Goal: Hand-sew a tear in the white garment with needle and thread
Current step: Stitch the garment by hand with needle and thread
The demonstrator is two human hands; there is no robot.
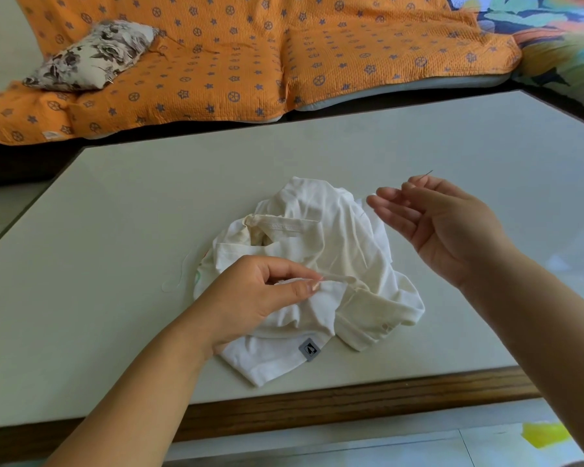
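The left hand [250,298] pinches a fold at the near-left of the white garment [317,230], which lies crumpled on the worktop [115,230]. Up and right of the garment, the right hand [442,227] has its grip pinched on the needle [427,173]. I cannot trace the thread; overpulling might pucker the cloth or unthread the needle.

Bright, diffuse daylight; pale glare on the table [573,264] right of the right hand [447,227]. Faint, soft shadows. Mildly soft overall, bowing lines toward the edges.
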